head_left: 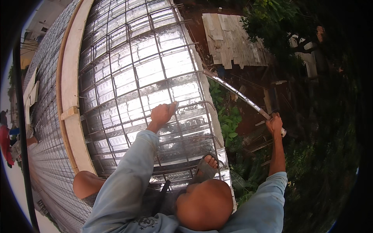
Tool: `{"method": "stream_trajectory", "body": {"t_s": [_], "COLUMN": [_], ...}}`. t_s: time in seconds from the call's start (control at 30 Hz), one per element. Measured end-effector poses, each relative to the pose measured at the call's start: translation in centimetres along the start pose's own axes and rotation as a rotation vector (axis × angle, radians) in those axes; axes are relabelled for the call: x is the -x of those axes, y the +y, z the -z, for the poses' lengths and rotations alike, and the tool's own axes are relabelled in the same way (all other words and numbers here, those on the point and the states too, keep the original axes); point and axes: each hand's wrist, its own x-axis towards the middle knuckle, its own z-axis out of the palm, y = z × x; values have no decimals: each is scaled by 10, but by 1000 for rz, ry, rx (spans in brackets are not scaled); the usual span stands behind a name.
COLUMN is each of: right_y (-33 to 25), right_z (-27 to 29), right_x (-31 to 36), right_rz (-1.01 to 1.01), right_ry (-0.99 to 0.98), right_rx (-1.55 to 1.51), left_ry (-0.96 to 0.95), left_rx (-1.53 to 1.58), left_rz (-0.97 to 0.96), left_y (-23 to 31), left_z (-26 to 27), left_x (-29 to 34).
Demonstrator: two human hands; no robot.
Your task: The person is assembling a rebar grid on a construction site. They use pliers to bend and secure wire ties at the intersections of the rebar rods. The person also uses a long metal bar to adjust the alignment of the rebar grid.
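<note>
My left hand (161, 115) is closed round a crosswise steel rebar (190, 104) of the mesh, close to where it meets a lengthwise bar. Out past the slab edge, my right hand (274, 123) grips the near end of a long silver metal bar (241, 95). The bar's far end meets the end of another rebar (182, 73) at the slab edge (208, 91). Beneath the mesh lies shiny silver ribbed decking (147, 73). My sandaled foot (208, 165) is on the decking beside the bent rebar ends.
A wooden formwork board (74, 132) runs along the left, with more mesh (46, 108) beyond it. On the right, the edge drops to green plants (229, 120), brown ground and a corrugated roof (233, 39) below. Another person in red (5, 143) is at far left.
</note>
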Motion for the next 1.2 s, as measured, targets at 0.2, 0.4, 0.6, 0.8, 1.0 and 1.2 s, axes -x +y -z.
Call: {"method": "stream_trajectory", "body": {"t_s": [0.2, 0.4, 0.6, 0.8, 1.0, 1.2], "right_y": [-4, -2, -32, -75, -68, -49], "right_z": [30, 25, 13, -46, -1, 8], "right_x": [24, 56, 85, 189, 163, 151], "right_rz": [-151, -129, -203, -309, -347, -520], "right_ry": [-219, 7, 14, 185, -183, -312], "right_rx": [-46, 82, 59, 111, -128, -258], "left_ry": [24, -45, 18, -28, -32, -126], "left_rx": [9, 36, 26, 21, 24, 63], "left_rz": [15, 8, 52, 53, -6, -24], "left_y": [-11, 3, -15, -6, -18, -11], "left_z": [-1, 6, -5, 0, 2, 10], "left_x": [3, 4, 2, 6, -1, -1]}}
